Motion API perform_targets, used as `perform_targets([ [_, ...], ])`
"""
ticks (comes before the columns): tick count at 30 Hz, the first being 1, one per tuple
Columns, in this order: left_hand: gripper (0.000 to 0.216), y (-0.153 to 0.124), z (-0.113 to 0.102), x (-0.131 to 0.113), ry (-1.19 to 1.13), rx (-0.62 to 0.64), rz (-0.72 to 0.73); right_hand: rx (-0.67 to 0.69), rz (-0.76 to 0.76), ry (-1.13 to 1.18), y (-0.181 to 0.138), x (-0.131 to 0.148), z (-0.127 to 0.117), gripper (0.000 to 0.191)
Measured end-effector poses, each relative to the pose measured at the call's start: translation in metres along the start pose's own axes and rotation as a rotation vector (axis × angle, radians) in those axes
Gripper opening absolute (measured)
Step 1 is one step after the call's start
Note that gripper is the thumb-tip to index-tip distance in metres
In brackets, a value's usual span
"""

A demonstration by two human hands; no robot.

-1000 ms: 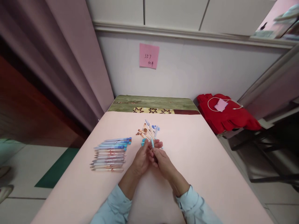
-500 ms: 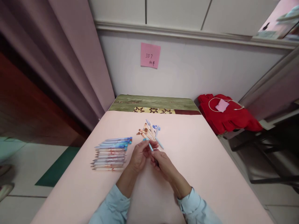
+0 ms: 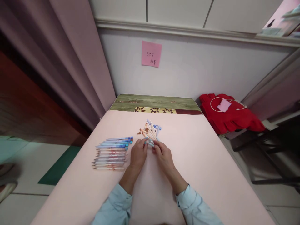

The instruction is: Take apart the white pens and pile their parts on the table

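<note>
Light-blue pen piece [image 3: 151,143] sits flatter than half a second ago, pinched over the table [image 3: 206,172] between left hand [image 3: 138,153] and right hand [image 3: 165,157], both palm-down, forearms [image 3: 129,178] slanting from seven and five o'clock. Loose pen parts [image 3: 152,134] lie at twelve, lined-up pens [image 3: 112,150] at nine.

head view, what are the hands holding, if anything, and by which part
A light-blue pen piece: the right hand holds its right end in the fingers; the left hand is at the other end, its exact grip unclear.
</note>
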State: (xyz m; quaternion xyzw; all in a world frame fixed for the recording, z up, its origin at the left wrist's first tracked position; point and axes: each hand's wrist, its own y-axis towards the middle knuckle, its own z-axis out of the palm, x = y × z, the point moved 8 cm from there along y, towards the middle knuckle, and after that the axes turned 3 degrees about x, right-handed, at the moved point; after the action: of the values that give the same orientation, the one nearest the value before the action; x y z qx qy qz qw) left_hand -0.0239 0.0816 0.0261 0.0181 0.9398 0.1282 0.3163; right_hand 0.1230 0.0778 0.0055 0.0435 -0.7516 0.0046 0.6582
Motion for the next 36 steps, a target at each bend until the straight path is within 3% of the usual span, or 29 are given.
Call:
perform_targets([
  [6, 0.023, 0.001, -0.005, 0.008, -0.101, -0.059, -0.029, 0.021, 0.043, 0.145, -0.001, -0.010, 0.003, 0.035],
  [10, 0.027, -0.002, -0.012, 0.012, -0.135, -0.102, -0.096, 0.020, 0.029, 0.053, -0.005, -0.001, -0.009, 0.036],
  [13, 0.032, -0.009, -0.012, 0.010, -0.115, -0.012, -0.149, -0.055, -0.040, -0.143, -0.004, 0.011, -0.030, 0.035],
  [15, 0.047, -0.017, -0.009, 0.007, -0.087, 0.095, -0.192, -0.119, -0.057, -0.328, -0.003, 0.015, -0.045, 0.032],
  [18, 0.064, -0.025, -0.005, 0.002, -0.028, 0.218, -0.237, -0.091, 0.003, -0.520, 0.001, 0.007, -0.052, 0.043],
  [20, 0.058, -0.024, -0.004, 0.000, 0.003, 0.251, -0.249, -0.043, 0.020, -0.564, 0.004, 0.001, -0.048, 0.051],
  [23, 0.040, -0.011, -0.001, 0.001, 0.037, 0.266, -0.245, -0.037, 0.001, -0.582, 0.008, -0.002, -0.040, 0.046],
  [30, 0.038, 0.029, 0.005, 0.001, 0.060, 0.151, -0.137, -0.097, -0.158, -0.539, 0.016, -0.001, -0.027, 0.033],
  [36, 0.038, 0.036, 0.010, -0.006, -0.031, 0.045, -0.009, -0.191, -0.247, -0.507, 0.018, -0.003, -0.035, 0.034],
])
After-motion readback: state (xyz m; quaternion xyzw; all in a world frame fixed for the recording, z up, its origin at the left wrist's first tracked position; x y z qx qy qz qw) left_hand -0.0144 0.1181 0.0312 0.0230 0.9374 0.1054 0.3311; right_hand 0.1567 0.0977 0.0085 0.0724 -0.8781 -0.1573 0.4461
